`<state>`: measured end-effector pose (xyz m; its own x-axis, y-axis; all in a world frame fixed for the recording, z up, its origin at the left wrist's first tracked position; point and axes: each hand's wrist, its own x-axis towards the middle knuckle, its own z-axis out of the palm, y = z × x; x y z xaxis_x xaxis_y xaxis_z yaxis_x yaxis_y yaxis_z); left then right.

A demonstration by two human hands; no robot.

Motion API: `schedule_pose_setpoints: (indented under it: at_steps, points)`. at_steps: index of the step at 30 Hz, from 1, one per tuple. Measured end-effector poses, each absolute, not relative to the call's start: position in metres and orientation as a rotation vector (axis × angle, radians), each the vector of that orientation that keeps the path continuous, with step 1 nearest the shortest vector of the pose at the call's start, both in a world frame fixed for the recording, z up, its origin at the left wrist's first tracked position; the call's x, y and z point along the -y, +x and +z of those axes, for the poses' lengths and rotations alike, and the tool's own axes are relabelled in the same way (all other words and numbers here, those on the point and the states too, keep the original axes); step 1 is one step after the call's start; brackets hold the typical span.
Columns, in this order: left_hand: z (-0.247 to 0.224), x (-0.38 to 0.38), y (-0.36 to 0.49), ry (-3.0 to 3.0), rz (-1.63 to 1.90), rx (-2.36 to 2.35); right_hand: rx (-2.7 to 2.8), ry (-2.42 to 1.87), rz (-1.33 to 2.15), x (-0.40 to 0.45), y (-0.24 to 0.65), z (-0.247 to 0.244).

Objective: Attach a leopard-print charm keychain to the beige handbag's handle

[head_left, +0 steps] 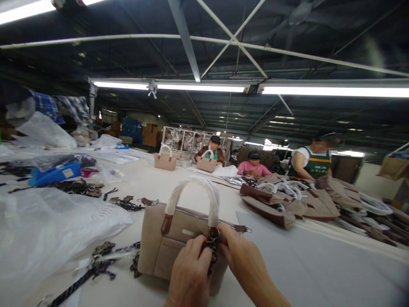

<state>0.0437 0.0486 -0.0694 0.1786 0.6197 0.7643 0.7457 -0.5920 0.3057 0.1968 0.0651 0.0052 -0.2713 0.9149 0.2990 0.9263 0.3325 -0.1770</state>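
Both hands — left hand [189,273], right hand [244,260] — pinch a dark chain charm [212,247] at the handle ring of a beige handbag [172,243] upright on the white table [319,264] — best clipped with the bag kept steady.

Surface [319,260]: long, pale worktable that runs from the near edge to the far end.
Near edge: beige handbag [174,243] stands upright, handle wrapped in white.
Near left corner: dark patterned straps [96,266] lie flat beside the handbag.
Left edge: crumpled clear plastic bags [47,230], blue box [54,174], dark chains [79,187].
Right edge: pile of brown handbags [287,200] lying flat.
Far end: two more upright beige bags [165,161].
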Motion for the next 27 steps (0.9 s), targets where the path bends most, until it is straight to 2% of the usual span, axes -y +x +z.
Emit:
schedule_pose_setpoints:
  at_steps: [6, 12, 17, 20, 27]
  points:
    - [-0.029, -0.044, 0.023, -2.848, -1.244, 1.467, 2.341, -1.640, -0.040, -0.069, 0.194, 0.008]
    - [-0.001, -0.045, 0.014, -2.987, -1.510, 1.423, 2.320, -1.612, 0.060, -0.076, 0.194, 0.004]
    - [0.003, -0.055, 0.006, -2.976, -1.785, 1.389, 2.201, -1.357, 0.317, -0.076, 0.204, 0.004]
    - [0.000, -0.064, 0.003, -2.873, -1.676, 1.392, 2.102, -1.210, 0.459, -0.074, 0.210, 0.007]
    - [0.007, -0.062, 0.010, -2.633, -1.253, 1.584, 1.935, -1.316, 0.482, -0.074, 0.202, 0.013]
